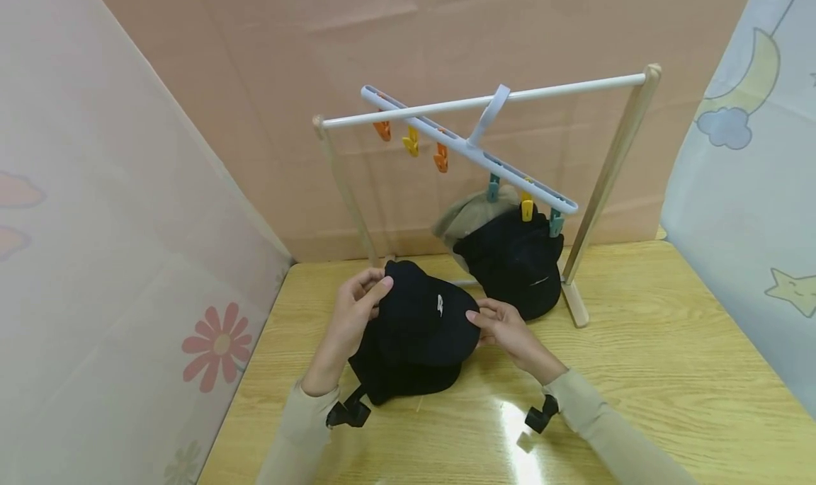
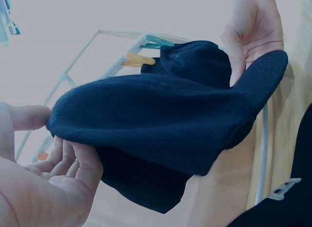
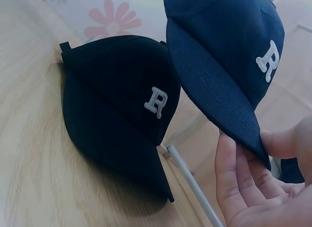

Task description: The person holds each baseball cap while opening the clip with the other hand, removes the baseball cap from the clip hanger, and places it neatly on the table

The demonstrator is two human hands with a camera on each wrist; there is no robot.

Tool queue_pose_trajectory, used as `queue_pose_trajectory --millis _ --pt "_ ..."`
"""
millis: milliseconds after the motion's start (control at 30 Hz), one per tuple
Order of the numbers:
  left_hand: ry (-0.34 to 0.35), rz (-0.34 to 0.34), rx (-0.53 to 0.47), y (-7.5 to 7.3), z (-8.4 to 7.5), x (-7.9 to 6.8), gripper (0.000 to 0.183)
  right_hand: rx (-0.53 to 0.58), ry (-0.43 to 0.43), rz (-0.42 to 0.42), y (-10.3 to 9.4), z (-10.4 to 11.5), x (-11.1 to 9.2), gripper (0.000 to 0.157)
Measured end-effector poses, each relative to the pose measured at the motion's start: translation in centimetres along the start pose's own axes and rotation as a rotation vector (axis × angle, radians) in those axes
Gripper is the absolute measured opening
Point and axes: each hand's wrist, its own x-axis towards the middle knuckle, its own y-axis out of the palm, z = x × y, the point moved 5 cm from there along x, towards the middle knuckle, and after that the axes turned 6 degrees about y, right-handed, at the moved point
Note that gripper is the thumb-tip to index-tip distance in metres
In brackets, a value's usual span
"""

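Left hand (image 1: 354,302) and right hand (image 1: 508,331) pinch a black cap (image 1: 411,318), apparently for hanging; next probably means lifting to twelve o'clock's orange clip (image 1: 441,161).

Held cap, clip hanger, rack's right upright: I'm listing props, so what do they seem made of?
Held cap: matte woven cloth, likely cotton twill, given its fine ribbing and soft folds.
Clip hanger: probably smooth plastic, from its even pale colour and rounded, moulded look.
Right upright: seemingly light wood, by its beige tone; any varnish is unclear.
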Motion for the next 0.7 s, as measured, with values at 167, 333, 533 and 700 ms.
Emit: queue_pose_trajectory --millis 167,333,533,700 --pt "-0.035 0.012 0.034 -0.5 0.9 -0.4 0.018 -0.015 0.011 -0.01 -0.3 -0.5 0.1 0.042" --pt "-0.067 -0.007 0.063 -0.8 1.5 -0.5 0.017 -0.028 0.007 -0.016 -0.5 -0.7 0.2 0.043" --pt "-0.1 -0.028 0.093 -1.2 2.2 -0.6 0.02 -0.042 0.022 -0.035 -0.8 -1.1 0.3 0.045" --pt "-0.098 -0.032 0.135 -1.3 2.7 -0.7 0.02 -0.045 0.042 -0.054 -1.1 -1.6 0.5 0.047"
